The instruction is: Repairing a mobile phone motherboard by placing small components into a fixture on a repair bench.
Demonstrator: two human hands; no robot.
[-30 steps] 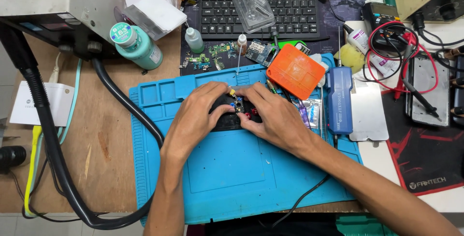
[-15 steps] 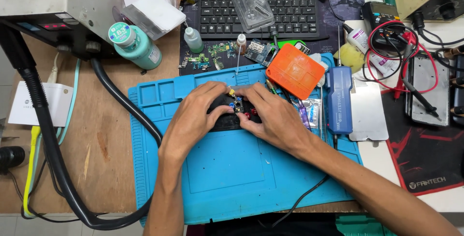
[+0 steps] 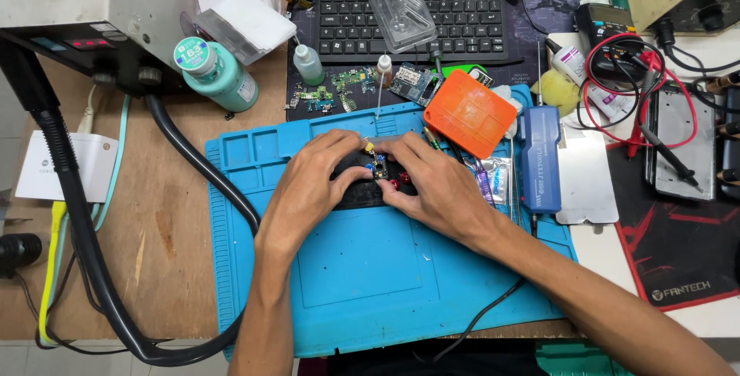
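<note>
A small black device (image 3: 362, 187) with tiny blue, red and yellow parts on top is held flat on the blue mat (image 3: 370, 283), near the mat's upper middle. It is gripped from the left by the left hand (image 3: 312, 191) and from the right by the right hand (image 3: 432, 187); the fingers of both hands are curled together and clamped on the device, thumbs meeting over its top. Just beside the right hand, an orange square box (image 3: 470, 114) is seen tilted on the mat's upper edge, with a blue tool (image 3: 539, 156) lying upright to its right. Small green circuit boards (image 3: 351, 83) are noted above the mat, below a black keyboard (image 3: 408, 6). A teal bottle (image 3: 216, 72) lies on the wooden table (image 3: 146, 229), well apart to the left
</note>
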